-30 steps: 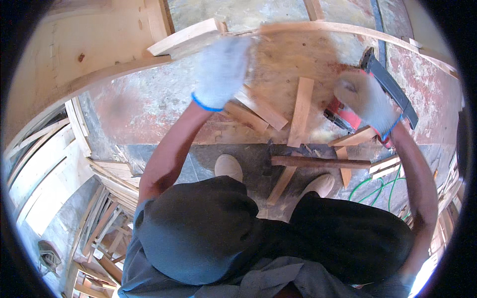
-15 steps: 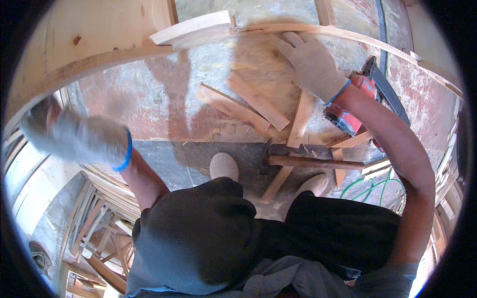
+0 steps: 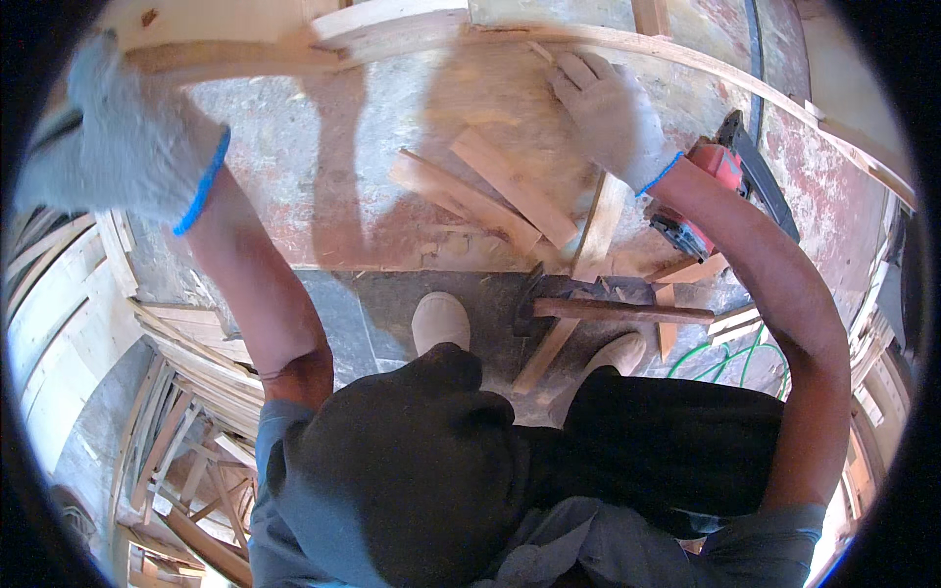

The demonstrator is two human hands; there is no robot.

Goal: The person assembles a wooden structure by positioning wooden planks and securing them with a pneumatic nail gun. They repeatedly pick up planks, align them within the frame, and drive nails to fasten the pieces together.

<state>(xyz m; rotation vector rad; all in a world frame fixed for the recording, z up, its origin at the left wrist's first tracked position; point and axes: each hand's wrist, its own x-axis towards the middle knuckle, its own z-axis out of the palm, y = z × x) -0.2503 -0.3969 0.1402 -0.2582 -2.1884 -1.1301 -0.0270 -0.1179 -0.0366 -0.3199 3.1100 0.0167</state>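
My right hand [image 3: 610,116], in a pale knit glove with a blue cuff, rests just below a long thin wood strip [image 3: 676,54]. Its fingers look stretched out flat over the worn panel [image 3: 412,108], and a small light sliver of wood [image 3: 539,49] lies by the fingertips. Raised at the upper left is my left hand [image 3: 137,147], gloved alike and smeared by motion. Something dark [image 3: 54,127] shows among its fingers; I cannot tell whether it is held. Behind that hand a thick wood board [image 3: 235,59] runs along the far side.
Two short wood pieces [image 3: 515,191] lie mid-panel. A red and black power tool [image 3: 725,167] sits right of my right forearm. On the floor by my shoes lies a hammer [image 3: 627,311], with a green hose [image 3: 730,363] beyond it. Wood strips [image 3: 176,421] are stacked at left.
My left hand has swung up from the lower left to the far board. My right hand has barely moved. The view has shifted slightly.
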